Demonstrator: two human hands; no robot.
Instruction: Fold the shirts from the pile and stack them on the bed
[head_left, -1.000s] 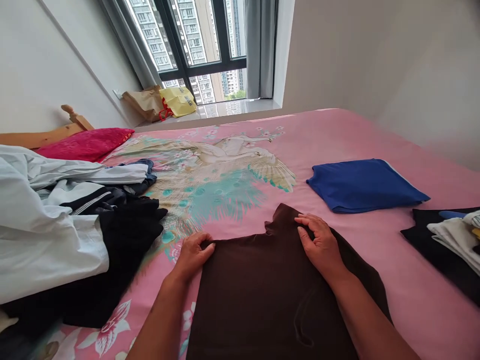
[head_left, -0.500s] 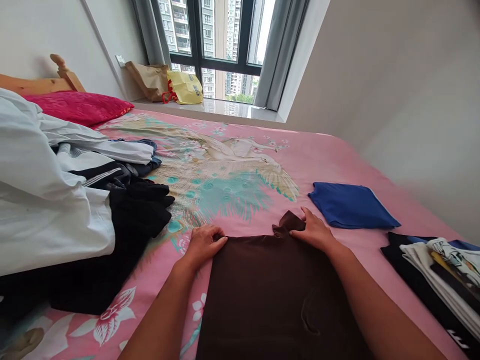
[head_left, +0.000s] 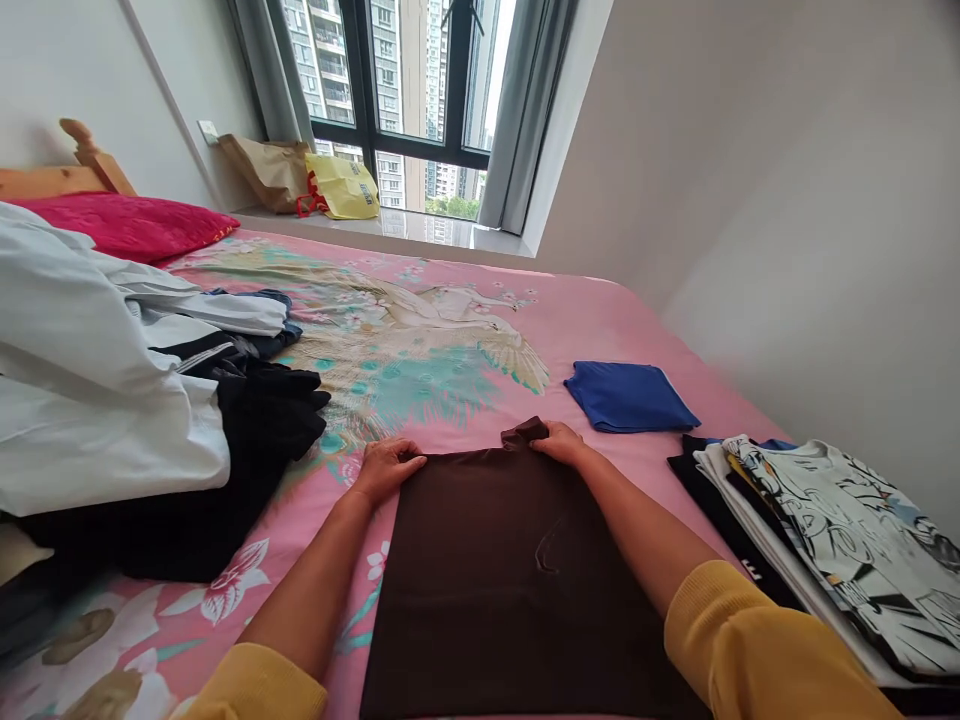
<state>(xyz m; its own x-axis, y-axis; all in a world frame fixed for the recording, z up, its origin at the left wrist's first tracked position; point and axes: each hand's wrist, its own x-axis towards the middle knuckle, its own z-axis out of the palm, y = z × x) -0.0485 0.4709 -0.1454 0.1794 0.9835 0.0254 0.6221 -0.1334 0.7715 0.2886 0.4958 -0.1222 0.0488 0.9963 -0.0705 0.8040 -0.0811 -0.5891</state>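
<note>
A dark brown garment lies flat on the pink bed sheet in front of me. My left hand pinches its far left corner with curled fingers. At the far edge, my right hand grips the fabric next to a small bunched flap. Both forearms rest along the garment's sides, with yellow sleeves pushed up.
A heap of white, black and striped clothes lies on the left. A folded blue garment sits beyond my right hand. A stack of folded clothes is at the right. Red pillow, bags on the window ledge, wall close on the right.
The view has pulled back and my yellow sleeves show now. Both hands stay at the garment's far edge, the right one having slid from on top of the fabric to its edge.
</note>
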